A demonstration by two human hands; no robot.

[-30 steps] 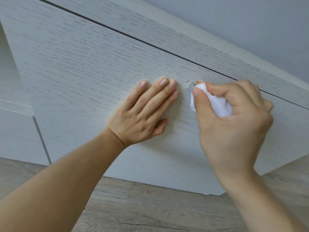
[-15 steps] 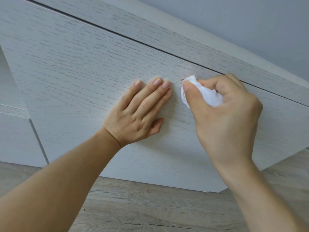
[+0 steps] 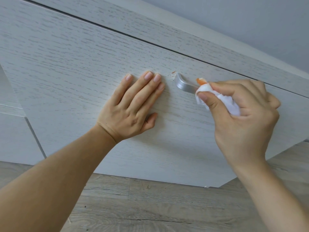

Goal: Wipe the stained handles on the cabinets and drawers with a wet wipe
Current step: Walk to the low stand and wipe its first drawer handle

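Observation:
A silver metal handle (image 3: 183, 84) is fixed on the pale wood-grain drawer front (image 3: 83, 67). Its left end shows; the rest is hidden behind my right hand. Small reddish specks (image 3: 173, 73) mark the wood just left of the handle. My right hand (image 3: 242, 118) is shut on a crumpled white wet wipe (image 3: 222, 101), whose tip bears an orange stain (image 3: 200, 80) and presses on the handle. My left hand (image 3: 132, 106) lies flat, fingers together, on the drawer front just left of the handle, holding nothing.
A second pale cabinet front (image 3: 13, 134) stands at the left, split from the drawer by a narrow gap. Grey wood-look floor (image 3: 150, 206) runs along the bottom. A grey wall (image 3: 250, 22) rises above the cabinet's top edge.
My right hand has slid to the right along the handle with the wipe, uncovering the handle's left end. The left hand stays flat on the drawer front.

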